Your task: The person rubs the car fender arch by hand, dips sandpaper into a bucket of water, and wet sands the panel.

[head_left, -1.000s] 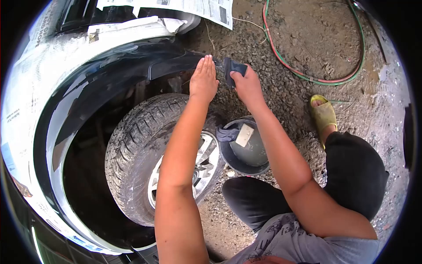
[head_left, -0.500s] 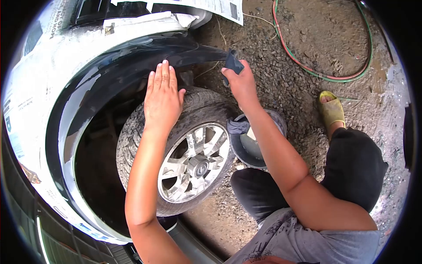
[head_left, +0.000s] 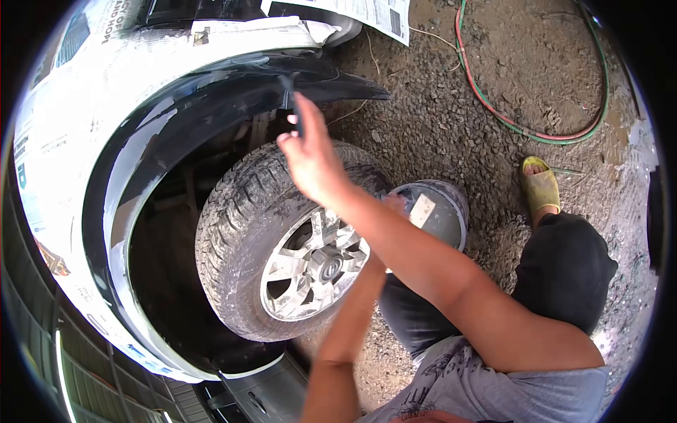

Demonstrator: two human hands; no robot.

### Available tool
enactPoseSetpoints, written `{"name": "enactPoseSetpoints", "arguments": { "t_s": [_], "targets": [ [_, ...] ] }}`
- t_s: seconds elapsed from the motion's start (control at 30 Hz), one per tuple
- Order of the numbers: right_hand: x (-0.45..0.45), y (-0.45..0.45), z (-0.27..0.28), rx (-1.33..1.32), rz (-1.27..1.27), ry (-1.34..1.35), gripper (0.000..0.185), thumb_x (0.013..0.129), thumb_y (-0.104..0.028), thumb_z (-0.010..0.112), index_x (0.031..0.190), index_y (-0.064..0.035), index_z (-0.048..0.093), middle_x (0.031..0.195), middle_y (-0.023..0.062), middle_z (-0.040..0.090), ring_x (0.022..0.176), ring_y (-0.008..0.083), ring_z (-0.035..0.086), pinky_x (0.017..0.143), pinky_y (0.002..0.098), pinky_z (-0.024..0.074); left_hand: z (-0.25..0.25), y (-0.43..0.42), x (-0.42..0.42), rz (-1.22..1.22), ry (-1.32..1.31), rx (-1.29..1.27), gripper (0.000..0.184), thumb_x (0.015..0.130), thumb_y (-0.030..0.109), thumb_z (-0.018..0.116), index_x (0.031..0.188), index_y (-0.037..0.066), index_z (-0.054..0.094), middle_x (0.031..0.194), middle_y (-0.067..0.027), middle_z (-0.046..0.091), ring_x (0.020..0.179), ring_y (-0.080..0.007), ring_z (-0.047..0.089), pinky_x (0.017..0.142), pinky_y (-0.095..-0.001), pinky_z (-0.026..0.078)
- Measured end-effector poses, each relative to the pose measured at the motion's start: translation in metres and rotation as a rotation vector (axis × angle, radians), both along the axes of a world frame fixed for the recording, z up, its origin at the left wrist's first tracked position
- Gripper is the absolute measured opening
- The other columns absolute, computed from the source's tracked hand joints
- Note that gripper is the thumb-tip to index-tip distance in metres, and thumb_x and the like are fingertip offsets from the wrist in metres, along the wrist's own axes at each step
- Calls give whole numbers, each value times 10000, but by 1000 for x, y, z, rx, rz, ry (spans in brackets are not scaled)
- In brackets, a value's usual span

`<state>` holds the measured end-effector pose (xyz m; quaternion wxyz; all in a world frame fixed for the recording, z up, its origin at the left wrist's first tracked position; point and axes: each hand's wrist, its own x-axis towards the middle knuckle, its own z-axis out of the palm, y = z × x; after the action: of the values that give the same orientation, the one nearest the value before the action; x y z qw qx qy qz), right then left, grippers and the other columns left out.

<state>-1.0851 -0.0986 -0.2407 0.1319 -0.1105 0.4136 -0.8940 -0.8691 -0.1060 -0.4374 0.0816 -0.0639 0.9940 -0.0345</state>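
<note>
My right hand (head_left: pixel 314 151) is closed on a dark piece of sandpaper (head_left: pixel 299 113), held against or just over the lower edge of the black wheel-arch trim (head_left: pixel 233 95). The trim looks wet and shiny, with pale grey patches along it. Behind my right forearm, my left hand (head_left: pixel 397 204) is at the near side of a dark bucket (head_left: pixel 457 201). Mostly covered and blurred, its fingers do not show clearly. A pale block (head_left: pixel 423 210) shows in the bucket. Beneath the arch stands a muddy tyre (head_left: pixel 229 247) with a silver rim (head_left: pixel 289 292).
Printed paper (head_left: pixel 63 141) masks the car body around the arch, and a loose sheet (head_left: pixel 374 17) hangs at the top. A red and green hose (head_left: pixel 539 135) loops over the gravel (head_left: pixel 423 106). My foot in a yellow-green slipper (head_left: pixel 541 187) rests at the right.
My left hand has left the trim and dropped to the bucket. With the sandpaper in it, my right hand has swung left from the trim's tip. The view has shifted slightly.
</note>
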Motion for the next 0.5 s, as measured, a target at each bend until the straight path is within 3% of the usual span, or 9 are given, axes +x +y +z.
{"name": "enactPoseSetpoints", "arguments": {
  "t_s": [0.1,0.17,0.2,0.3,0.4,0.5],
  "targets": [
    [8,-34,14,282,-142,247,751,973,-171,575,1576,73,201,1636,302,225,1405,472,378,1194,520,308,-49,75,52,458,-72,560,531,1046,291,568,1504,45,455,1441,-144,549,1374,-289,485,1159,-446,371],
    [9,-33,21,274,54,240,783,1007,-227,559,1593,67,131,1679,284,115,1449,486,337,1176,502,347,-57,113,67,686,18,921,527,1054,297,555,1511,53,453,1422,-135,562,1364,-281,490,1152,-441,378],
    [11,-40,15,192,19,243,786,1024,-264,530,1603,51,101,1687,274,81,1467,472,330,1164,486,371,-64,120,71,741,13,1005,528,1058,299,548,1515,56,446,1431,-130,552,1369,-277,482,1156,-438,373],
    [1,-45,6,34,89,131,783,1063,-389,431,1627,-8,45,1707,231,19,1501,420,310,1139,440,425,-80,126,76,800,-19,1113,529,1069,304,528,1528,64,422,1457,-116,523,1384,-266,461,1167,-430,359],
    [-13,-52,6,-71,107,14,783,1075,-464,369,1637,-37,31,1718,190,-4,1500,426,306,1124,445,443,-82,127,78,824,-26,1149,530,1080,310,507,1541,71,399,1483,-102,494,1399,-255,439,1178,-422,344],
    [3,-48,9,-103,128,35,806,1072,-477,369,1630,-8,24,1713,208,-28,1504,427,297,1125,434,444,-80,127,76,832,-26,1166,531,1091,315,486,1554,79,376,1510,-88,465,1414,-243,417,1190,-413,330]
  ]
}}
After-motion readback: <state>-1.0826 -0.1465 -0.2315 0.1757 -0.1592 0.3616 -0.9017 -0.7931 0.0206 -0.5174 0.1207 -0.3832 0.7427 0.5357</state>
